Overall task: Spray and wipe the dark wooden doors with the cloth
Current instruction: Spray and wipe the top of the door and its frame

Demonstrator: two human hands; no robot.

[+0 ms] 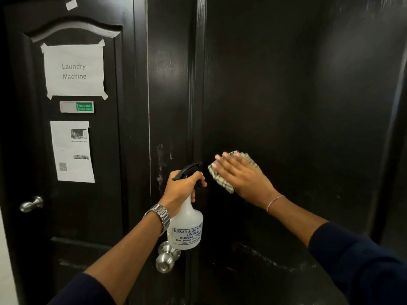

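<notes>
Right hand (243,176): flat, pressing cloth (222,181) on right door (308,106). Left hand (184,187): gripping spray bottle (186,230). Risk: cloth slipping from under straight fingers, smearing.

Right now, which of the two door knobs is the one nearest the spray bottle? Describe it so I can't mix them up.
Start at the dark door being wiped with the cloth. Drop straight below the white spray bottle in the left hand: the round steel knob sits just under its base. Unlike the knob on the Laundry Machine door, it faces the camera, keyhole showing.
</notes>
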